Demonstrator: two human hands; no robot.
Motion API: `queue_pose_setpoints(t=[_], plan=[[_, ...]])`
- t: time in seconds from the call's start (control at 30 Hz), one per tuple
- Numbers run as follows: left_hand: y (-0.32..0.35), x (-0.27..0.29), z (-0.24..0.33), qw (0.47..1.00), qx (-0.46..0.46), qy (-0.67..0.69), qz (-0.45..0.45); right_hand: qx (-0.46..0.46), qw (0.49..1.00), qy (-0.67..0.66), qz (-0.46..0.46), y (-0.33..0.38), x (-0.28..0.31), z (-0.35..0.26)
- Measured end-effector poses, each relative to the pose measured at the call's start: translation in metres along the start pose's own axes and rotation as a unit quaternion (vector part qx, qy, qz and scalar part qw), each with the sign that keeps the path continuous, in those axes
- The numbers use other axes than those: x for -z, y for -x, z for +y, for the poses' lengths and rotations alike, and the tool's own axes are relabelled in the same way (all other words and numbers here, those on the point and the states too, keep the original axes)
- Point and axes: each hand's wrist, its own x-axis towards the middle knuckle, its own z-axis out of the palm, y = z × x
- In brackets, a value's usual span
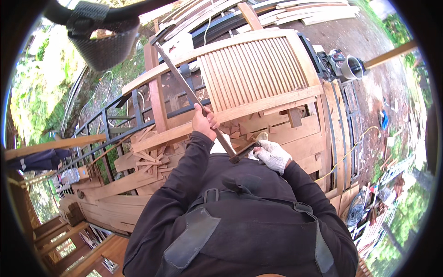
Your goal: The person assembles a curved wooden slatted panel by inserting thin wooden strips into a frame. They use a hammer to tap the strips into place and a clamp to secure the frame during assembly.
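A long metal bar clamp (178, 75) slants across a wooden frame with a slatted panel (254, 69). Its far end reaches past the frame's far rail, and its near end hangs close to my body. My bare left hand (205, 122) is wrapped round the bar beside the near rail (277, 105). In a white knitted glove, my right hand (273, 157) closes on the clamp's near end, by its jaw (243, 151). The fingers partly hide what they grip there. Whether the jaws touch the wood, I cannot tell.
Wood offcuts (150, 159) lie heaped on planks (300, 141) below the frame. Dark metal rails (108, 120) run to the left. A bucket (352, 68) stands at the right, near a yellow cord (355, 145). Stacked boards (318, 14) lie at the back.
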Motion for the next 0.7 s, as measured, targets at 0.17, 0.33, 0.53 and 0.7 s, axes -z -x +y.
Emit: queue_pose_setpoints(t=[0.17, 0.33, 0.53, 0.7], plan=[[0.017, -0.009, 0.000, 0.997, -0.001, 0.034, 0.063, 0.016, 0.997, 0.051, -0.048, -0.015, 0.021, 0.010], [0.017, -0.003, 0.021, 0.992, -0.071, 0.090, 0.058, 0.003, 0.977, 0.170, -0.127, -0.040, 0.034, -0.063], [0.038, -0.022, 0.077, 0.975, -0.175, 0.136, 0.006, 0.184, 0.960, 0.187, -0.096, -0.078, 0.032, -0.092], [0.073, -0.050, 0.136, 0.962, -0.247, 0.085, -0.083, -0.003, 0.980, -0.014, -0.198, -0.078, 0.002, -0.159]])
